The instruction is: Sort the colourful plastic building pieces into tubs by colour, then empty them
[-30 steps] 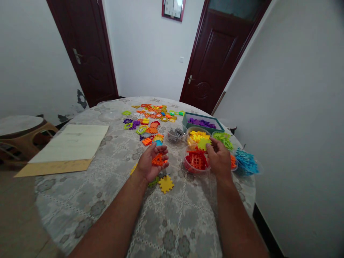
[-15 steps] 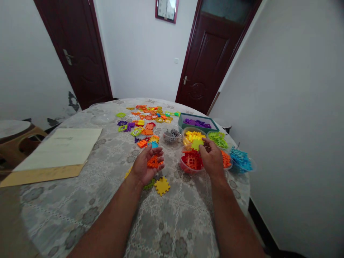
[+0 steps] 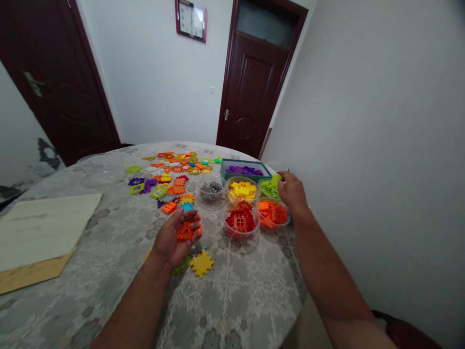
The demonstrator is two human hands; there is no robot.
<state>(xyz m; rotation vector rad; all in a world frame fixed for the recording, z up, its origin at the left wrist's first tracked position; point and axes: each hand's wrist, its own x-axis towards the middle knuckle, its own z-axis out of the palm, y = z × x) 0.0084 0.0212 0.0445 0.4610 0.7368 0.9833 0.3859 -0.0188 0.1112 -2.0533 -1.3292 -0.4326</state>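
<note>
The fingers of the right hand (image 3: 292, 190) are pinching a yellow-green piece (image 3: 276, 180) — its tip is showing just left of them, over the bowl of green pieces (image 3: 259, 184); whether it is touching that heap, I cannot tell. Nearer the person, below those fingers, a clear bowl of orange pieces (image 3: 289, 217) is sitting, with a bowl of red pieces (image 3: 240, 236) standing beside it, farther left. A bowl of yellow pieces (image 3: 228, 195) is resting left of the pinching fingers, and a teal box (image 3: 229, 177) is holding purple pieces (image 3: 244, 170) beyond it.

The left hand (image 3: 176, 240) is turning its palm inward, its fingers curling loosely, a little spread, around orange pieces (image 3: 186, 231). A bowl of gray pieces (image 3: 210, 197) is standing beyond these fingertips, to their right. Just below them, a yellow square piece (image 3: 202, 263) is lying on the patterned tablecloth (image 3: 232, 300) — a green piece (image 3: 182, 266) is peeking out beside it. Past the left fingers, mixed loose pieces (image 3: 178, 189) are spreading across the cloth.
</note>
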